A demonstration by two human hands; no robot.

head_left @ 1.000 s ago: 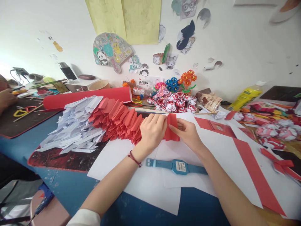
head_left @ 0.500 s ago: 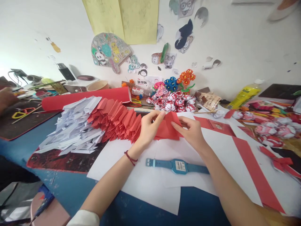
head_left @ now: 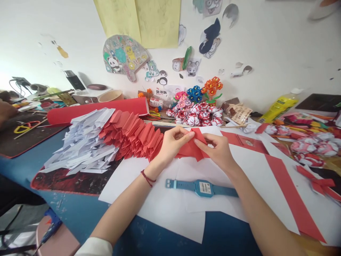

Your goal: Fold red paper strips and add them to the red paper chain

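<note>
Between my two hands is a piece of red paper (head_left: 196, 147) with a fold in it. My left hand (head_left: 173, 142) pinches its left side with thumb and fingers. On the other side my right hand (head_left: 217, 145) grips it, thumb in front. More red paper lies under the piece. Left of my left hand runs a row of folded red paper pieces (head_left: 130, 131), and beyond it a pile of folded white paper pieces (head_left: 82, 142). A blue watch (head_left: 204, 188) lies on white paper sheets (head_left: 170, 209) below my hands.
Behind my hands stand red-and-white paper flowers (head_left: 201, 115) and orange craft flowers (head_left: 211, 87). A red paper roll (head_left: 98, 110) lies at the back left. At right are a yellow bottle (head_left: 279, 106) and a red strip (head_left: 293, 195). Another person's hand (head_left: 6, 112) shows far left.
The red paper has been folded over into a narrower shape. My left thumb has moved right, closer to my right hand.
</note>
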